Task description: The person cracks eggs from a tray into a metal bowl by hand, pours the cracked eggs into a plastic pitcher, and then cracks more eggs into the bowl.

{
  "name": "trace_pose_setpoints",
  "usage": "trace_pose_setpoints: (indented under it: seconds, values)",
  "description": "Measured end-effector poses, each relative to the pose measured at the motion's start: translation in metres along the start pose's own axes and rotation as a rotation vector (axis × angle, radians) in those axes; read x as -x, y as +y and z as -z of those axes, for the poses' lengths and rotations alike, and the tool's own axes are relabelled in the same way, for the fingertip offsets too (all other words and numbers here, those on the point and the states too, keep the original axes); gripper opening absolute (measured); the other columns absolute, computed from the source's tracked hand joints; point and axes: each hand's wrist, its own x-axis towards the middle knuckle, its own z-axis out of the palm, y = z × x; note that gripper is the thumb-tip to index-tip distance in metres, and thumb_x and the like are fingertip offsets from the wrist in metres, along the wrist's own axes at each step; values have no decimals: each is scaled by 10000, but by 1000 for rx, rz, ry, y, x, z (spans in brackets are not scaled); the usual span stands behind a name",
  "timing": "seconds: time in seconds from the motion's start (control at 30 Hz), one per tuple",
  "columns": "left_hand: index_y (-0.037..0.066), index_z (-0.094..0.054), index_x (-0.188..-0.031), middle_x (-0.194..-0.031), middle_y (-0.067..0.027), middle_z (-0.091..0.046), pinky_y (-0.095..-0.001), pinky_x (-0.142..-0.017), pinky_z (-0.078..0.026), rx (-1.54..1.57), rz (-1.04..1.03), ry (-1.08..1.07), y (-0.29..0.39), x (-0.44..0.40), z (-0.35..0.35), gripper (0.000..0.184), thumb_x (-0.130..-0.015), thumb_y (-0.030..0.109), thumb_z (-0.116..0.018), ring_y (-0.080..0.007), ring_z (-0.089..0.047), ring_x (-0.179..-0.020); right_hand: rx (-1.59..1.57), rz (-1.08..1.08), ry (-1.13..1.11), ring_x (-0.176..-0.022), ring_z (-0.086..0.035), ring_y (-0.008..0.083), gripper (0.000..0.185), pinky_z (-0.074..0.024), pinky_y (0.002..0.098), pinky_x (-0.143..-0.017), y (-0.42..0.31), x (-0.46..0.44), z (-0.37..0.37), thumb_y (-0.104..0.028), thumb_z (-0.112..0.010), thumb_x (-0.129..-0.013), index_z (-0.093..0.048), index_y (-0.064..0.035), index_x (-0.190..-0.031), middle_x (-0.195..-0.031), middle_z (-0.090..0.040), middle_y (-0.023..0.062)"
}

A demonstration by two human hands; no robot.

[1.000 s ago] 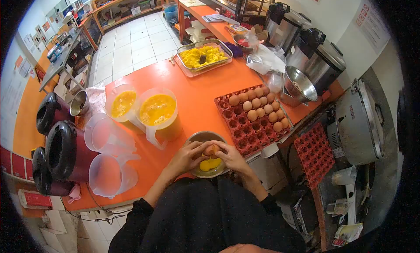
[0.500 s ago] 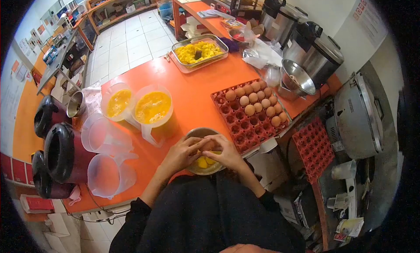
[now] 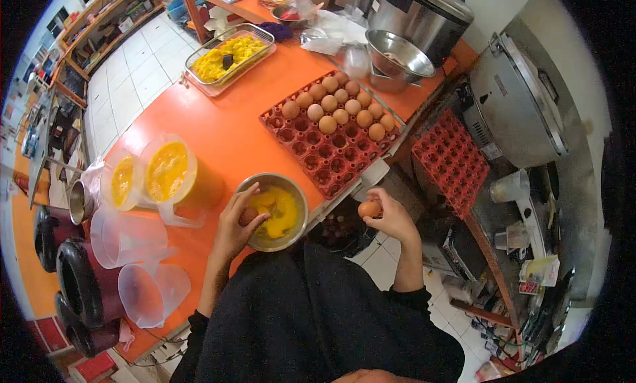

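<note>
My left hand (image 3: 236, 218) is closed around a brown eggshell (image 3: 248, 216) at the left rim of a metal bowl (image 3: 303, 217). Loose yellow egg (image 3: 281, 211) lies in the bowl, with yolk and clear white showing. Off to the right, past the table edge, my right hand (image 3: 391, 217) pinches another brown eggshell (image 3: 369, 209) above a dark bag-like opening (image 3: 341, 232). My fingers cover part of both shells, so I cannot tell how much of each is broken away. Behind the bowl, a red egg tray (image 3: 311, 159) holds several brown eggs (image 3: 328, 124) in its far part.
Two pitchers of beaten egg (image 3: 169, 171) and two bare clear pitchers (image 3: 152, 293) stand left. At the back are a glass dish (image 3: 228, 59) of yellow food and steel bowls (image 3: 401, 55). A second red tray (image 3: 450, 161) lies right, beside a large metal cooker (image 3: 517, 105).
My hands have parted from over the bowl. The right one has swung right past the table edge with a shell; the left stays by the bowl. The view has turned to the right.
</note>
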Motion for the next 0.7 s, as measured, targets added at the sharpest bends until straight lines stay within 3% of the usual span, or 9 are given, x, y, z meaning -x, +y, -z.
trace_pose_setpoints:
  seconds: [0.1, 0.2, 0.3, 0.4, 0.53, 0.63, 0.7]
  values:
    - [68, -525, -1360, -1261, -130, -614, -367, -994, -465, 61, 2, -11, 0, -3, -3, 681, -739, 39, -804, -248, -584, -1191, 279, -106, 185, -1141, -580, 359, 643, -472, 420, -959, 23, 3, -8, -286, -792, -748, -499, -76, -1281, -1260, -569, 180]
    - [52, -516, -1357, -1296, -133, -597, -369, -1035, -441, 121, 17, -27, 5, -6, -4, 694, -728, 22, -807, -241, -563, -1227, 269, -155, 421, -1130, -569, 373, 636, -472, 437, -951, 33, -11, -2, -335, -779, -776, -500, -72, -1284, -1236, -563, 167]
    - [65, -529, -1341, -1257, -130, -608, -381, -1021, -454, 133, -23, -29, 3, -4, -6, 674, -732, 68, -818, -262, -567, -1209, -30, -84, 612, -1133, -554, 370, 605, -469, 453, -945, 23, -44, 6, -364, -749, -814, -505, -70, -1283, -1220, -545, 178]
    - [57, -515, -1340, -1255, -139, -599, -393, -1034, -441, 116, -54, -56, 1, -3, -7, 707, -715, 100, -841, -281, -552, -1219, 21, -10, 757, -1131, -548, 371, 574, -474, 466, -931, -1, -91, 9, -354, -740, -831, -511, -70, -1274, -1225, -518, 202]
    - [23, -416, -1377, -1350, -159, -514, -407, -1087, -388, 201, -7, -103, 10, 5, -3, 774, -720, 65, -824, -300, -464, -1304, 372, 11, 824, -1084, -557, 379, 610, -476, 488, -913, -10, -142, 12, -313, -784, -780, -513, -80, -1275, -1217, -495, 216]
    - [25, -326, -1403, -1433, -164, -415, -411, -1117, -348, 275, -21, -96, -15, 12, -8, 780, -752, 19, -756, -316, -378, -1367, 448, -1, 730, -1084, -556, 386, 537, -478, 487, -909, 4, -165, 16, -283, -776, -770, -543, -76, -1207, -1203, -494, 200]
    - [35, -306, -1405, -1450, -160, -388, -414, -1133, -323, 312, -9, -104, -19, 16, -6, 765, -764, -5, -721, -322, -345, -1385, 376, 30, 813, -1060, -556, 386, 447, -482, 478, -898, -3, -162, 16, -225, -762, -751, -550, -67, -1111, -1145, -514, 178]
